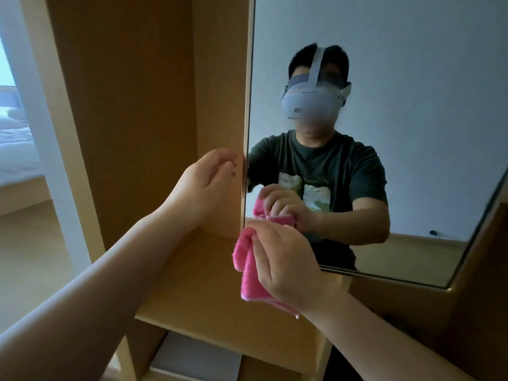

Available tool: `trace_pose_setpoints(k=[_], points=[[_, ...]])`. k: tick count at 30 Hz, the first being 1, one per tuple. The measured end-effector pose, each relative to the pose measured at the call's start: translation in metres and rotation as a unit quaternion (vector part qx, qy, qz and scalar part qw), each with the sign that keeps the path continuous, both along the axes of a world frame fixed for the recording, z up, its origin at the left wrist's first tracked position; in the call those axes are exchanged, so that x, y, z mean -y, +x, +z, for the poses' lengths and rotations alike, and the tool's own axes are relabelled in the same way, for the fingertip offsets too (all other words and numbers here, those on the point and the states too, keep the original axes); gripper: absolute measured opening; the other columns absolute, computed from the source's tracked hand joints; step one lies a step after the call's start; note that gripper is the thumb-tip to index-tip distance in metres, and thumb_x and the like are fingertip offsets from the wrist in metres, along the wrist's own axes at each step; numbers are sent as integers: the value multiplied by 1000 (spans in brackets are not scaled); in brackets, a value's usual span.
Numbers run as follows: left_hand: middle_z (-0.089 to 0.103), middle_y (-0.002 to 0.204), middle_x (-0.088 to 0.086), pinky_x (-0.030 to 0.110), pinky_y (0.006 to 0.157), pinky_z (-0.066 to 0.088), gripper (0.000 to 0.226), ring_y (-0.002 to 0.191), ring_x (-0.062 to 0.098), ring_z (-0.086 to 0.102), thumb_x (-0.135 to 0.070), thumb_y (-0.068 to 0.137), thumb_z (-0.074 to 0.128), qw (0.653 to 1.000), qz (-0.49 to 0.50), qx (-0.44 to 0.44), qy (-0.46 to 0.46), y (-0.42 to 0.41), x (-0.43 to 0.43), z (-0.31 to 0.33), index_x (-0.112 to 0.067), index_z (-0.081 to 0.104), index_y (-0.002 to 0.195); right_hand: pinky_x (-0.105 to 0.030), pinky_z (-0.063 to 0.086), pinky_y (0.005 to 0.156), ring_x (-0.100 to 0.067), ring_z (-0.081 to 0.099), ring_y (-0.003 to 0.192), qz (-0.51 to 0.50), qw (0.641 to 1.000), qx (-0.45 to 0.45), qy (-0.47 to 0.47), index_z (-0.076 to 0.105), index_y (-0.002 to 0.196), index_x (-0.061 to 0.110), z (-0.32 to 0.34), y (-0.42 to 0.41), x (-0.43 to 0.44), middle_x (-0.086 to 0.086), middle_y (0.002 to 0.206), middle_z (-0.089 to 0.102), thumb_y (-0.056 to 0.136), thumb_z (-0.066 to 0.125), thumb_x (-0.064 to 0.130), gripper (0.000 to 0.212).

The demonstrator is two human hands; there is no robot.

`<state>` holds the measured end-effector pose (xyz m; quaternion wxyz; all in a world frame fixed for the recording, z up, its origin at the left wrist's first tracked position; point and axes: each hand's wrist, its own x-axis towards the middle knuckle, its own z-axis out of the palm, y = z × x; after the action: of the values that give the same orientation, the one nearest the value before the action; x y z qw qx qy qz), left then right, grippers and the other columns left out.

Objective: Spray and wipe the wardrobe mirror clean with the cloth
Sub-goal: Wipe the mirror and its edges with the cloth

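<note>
The wardrobe mirror (pixel 412 78) is a tall glass panel on an open door, filling the right of the head view. My right hand (pixel 283 259) grips a folded pink cloth (pixel 248 273) and presses it against the mirror's lower left corner. My left hand (pixel 209 180) reaches to the door's left edge, fingers curled around that edge at mid height. The glass reflects a person in a dark T-shirt with a headset, and the cloth. No spray bottle is in view.
Left of the door is the wardrobe's open wooden interior with a shelf (pixel 209 292) below my hands. A grey box (pixel 198 361) lies on a lower level. Far left, a doorway shows a bed (pixel 16 144).
</note>
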<state>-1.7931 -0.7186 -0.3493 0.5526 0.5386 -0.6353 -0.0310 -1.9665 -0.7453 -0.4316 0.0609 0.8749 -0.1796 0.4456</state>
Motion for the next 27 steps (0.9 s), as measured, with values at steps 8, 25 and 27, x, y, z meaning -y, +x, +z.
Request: trace_pose_setpoints(k=[8,25,27], points=[[67,87,-4,29,69,57,10,81,12,68,-21,89,64,968,-151,80,182,2,-46,131,-18,64,99,-14,50,69,-2,60,74,75,965,68,241,54,97,26,156,4,-13,14,80,58,102,36,26,19],[62,79,5,41,61,56,15,68,22,59,-15,82,72,995,-10,85,60,-53,-84,474,-16,58,88,-31,53,90,-9,63,99,177,915,43,359,50,124,30,517,-61,-20,13,100,67,72,82,38,62],[63,83,10,48,66,55,14,74,28,61,-11,82,70,998,-21,55,36,-62,-86,484,-10,59,91,-37,57,85,-17,68,94,207,903,95,364,56,115,19,530,-67,-21,1,98,69,73,83,24,50]])
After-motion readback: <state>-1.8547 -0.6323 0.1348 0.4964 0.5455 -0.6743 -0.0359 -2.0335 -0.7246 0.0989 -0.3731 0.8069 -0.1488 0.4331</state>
